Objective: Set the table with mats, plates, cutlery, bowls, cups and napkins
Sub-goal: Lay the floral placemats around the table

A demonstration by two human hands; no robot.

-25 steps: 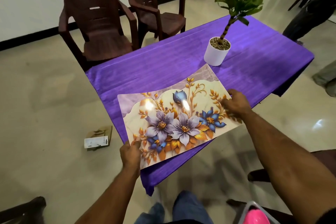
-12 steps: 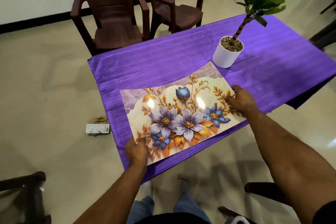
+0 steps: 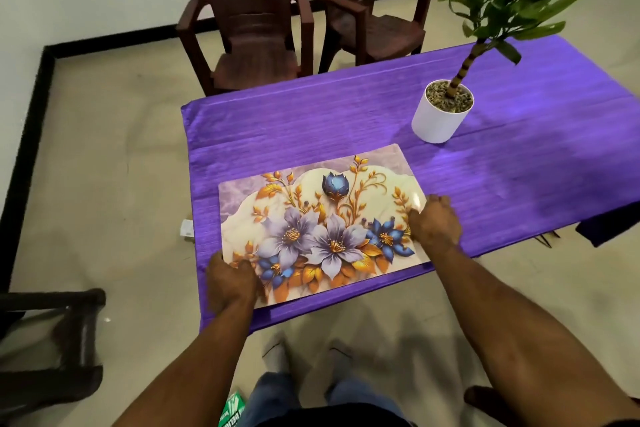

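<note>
A glossy floral place mat [image 3: 322, 218] with purple and blue flowers and gold leaves lies flat on the purple tablecloth [image 3: 311, 125], near the table's front left corner. My left hand [image 3: 230, 282] grips the mat's near left corner, thumb on top. My right hand [image 3: 434, 224] holds the mat's right edge, fingers curled over it. No plates, cutlery, bowls, cups or napkins are in view.
A white pot with a green plant [image 3: 441, 111] stands on the table just beyond the mat's far right corner. Two brown plastic chairs [image 3: 252, 21] stand behind the table. A dark chair [image 3: 52, 350] is at my left. A small white card [image 3: 187, 228] lies on the floor.
The mat has moved further onto the table and now lies flat, squarer to the front edge. Both hands stayed on its ends. The view has shifted to the left and closer.
</note>
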